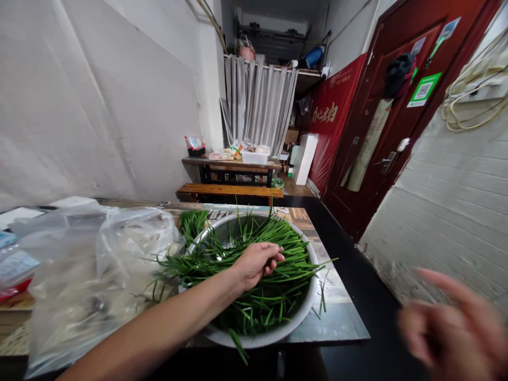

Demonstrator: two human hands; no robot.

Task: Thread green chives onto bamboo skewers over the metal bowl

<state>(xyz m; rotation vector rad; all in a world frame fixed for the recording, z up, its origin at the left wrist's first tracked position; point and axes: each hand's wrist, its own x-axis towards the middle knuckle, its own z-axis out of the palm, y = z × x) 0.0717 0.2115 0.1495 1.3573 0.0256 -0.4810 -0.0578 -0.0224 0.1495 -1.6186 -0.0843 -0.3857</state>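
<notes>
Long green chives (289, 248) fill a wide metal basin (313, 288), with some stalks hanging over its rim. Over the middle of the heap is my left hand (260, 263), its fingers curled in and thumb against them; whether a stalk is pinched there is too small to make out. My right hand (456, 328) is off to the lower right, away from the basin and smeared by motion. One of its fingers points out to the left while the rest look bent. A second bunch of chives (193, 222) lies behind the basin's left side.
Clear plastic bags (103, 280) with pale contents take up the table's left side. A few loose stalks lie on the tabletop (337, 317) right of the basin. Beyond stand a wooden bench (230, 189) and another table holding a white tub (255, 156). A red door (371, 132) is at right.
</notes>
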